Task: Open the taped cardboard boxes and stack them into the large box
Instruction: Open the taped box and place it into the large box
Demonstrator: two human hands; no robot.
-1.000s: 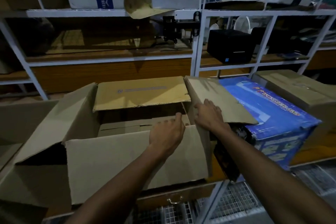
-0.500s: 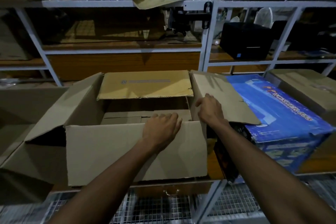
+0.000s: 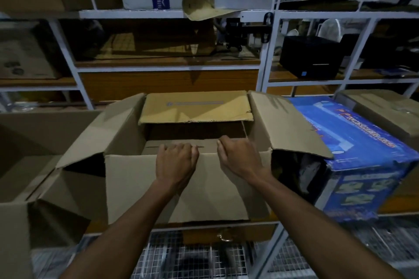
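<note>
Both hands, left grip (image 3: pixel 175 161) and right grip (image 3: pixel 239 157), curl over the near flap (image 3: pixel 181 188) of the large box (image 3: pixel 127 124). Inside lies flattened cardboard (image 3: pixel 208 146). A blue box (image 3: pixel 362 154) sits just right.

Both hands (image 3: pixel 175 161) (image 3: pixel 239 157) forward, fingers curled (knuckles up), side by side.

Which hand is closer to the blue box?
The right hand. It grips the near edge of the open cardboard box on the side toward the blue box; the left hand grips that edge farther away.
</note>
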